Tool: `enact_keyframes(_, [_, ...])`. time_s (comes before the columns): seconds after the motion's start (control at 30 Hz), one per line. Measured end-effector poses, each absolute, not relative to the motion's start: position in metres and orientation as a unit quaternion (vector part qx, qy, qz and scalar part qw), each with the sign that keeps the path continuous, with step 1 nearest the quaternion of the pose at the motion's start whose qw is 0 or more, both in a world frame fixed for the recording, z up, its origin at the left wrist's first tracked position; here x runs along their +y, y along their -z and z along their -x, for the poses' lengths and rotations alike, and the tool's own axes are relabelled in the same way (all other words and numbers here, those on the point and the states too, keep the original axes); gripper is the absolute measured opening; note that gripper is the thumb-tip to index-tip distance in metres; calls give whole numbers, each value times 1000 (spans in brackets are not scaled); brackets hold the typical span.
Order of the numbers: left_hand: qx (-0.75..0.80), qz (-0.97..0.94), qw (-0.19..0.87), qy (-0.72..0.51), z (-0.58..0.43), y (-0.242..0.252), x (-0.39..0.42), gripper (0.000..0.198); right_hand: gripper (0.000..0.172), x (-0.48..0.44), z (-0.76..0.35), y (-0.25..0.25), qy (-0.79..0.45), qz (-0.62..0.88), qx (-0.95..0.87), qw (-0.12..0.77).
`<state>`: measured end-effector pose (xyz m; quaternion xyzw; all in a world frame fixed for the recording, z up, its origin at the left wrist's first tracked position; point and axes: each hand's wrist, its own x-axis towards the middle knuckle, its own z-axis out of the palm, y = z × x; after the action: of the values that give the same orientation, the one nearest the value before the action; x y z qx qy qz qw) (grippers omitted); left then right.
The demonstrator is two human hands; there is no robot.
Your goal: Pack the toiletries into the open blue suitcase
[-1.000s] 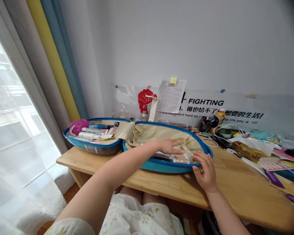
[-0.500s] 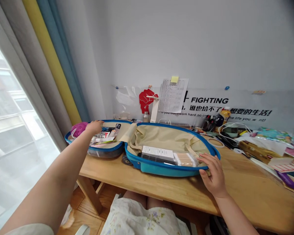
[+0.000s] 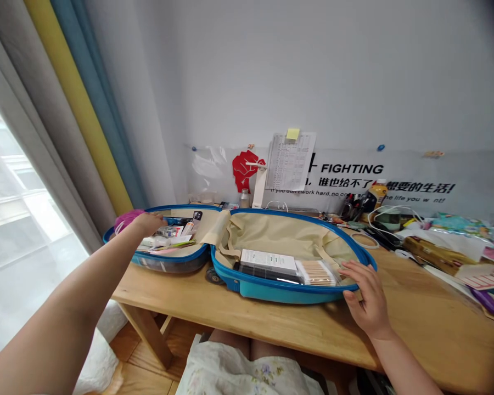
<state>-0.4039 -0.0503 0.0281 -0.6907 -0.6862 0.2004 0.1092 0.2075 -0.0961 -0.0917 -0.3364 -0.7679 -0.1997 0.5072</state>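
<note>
An open blue hard-shell suitcase [image 3: 280, 292] lies at twelve o'clock on the pale wooden worktop [image 3: 428, 312]; its stiff rim looks light and easy to grip. The right hand [image 3: 368, 296] rests open on that rim at four o'clock. The left hand [image 3: 148, 224], at ten o'clock beside a pink yarn ball [image 3: 125, 219], may or may not hold something.

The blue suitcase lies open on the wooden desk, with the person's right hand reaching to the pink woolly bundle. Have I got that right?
Not quite: the head view shows that the left hand, not the right, is reaching to the pink woolly bundle. The right hand is at the near rim of the blue suitcase, which does lie open on the wooden desk.
</note>
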Motion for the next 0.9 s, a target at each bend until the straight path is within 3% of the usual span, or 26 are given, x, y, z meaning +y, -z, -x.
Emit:
enact_keyframes(0.3, [-703, 689, 89, -152, 367, -50, -60, 52, 31, -98, -207, 89, 194, 338, -770, 505])
enact_keyframes(0.53, [-605, 792, 69, -38, 252, -89, -44, 58, 30, -96, -208, 93, 181, 344, -766, 512])
enact_keyframes(0.7, [-527, 849, -13, -39, 150, -65, -17, 59, 31, -97, -207, 91, 195, 342, -766, 508])
enact_keyframes(0.9, [-521, 844, -84, -93, 107, -21, 5, 43, 31, -100, -206, 88, 209, 343, -769, 498])
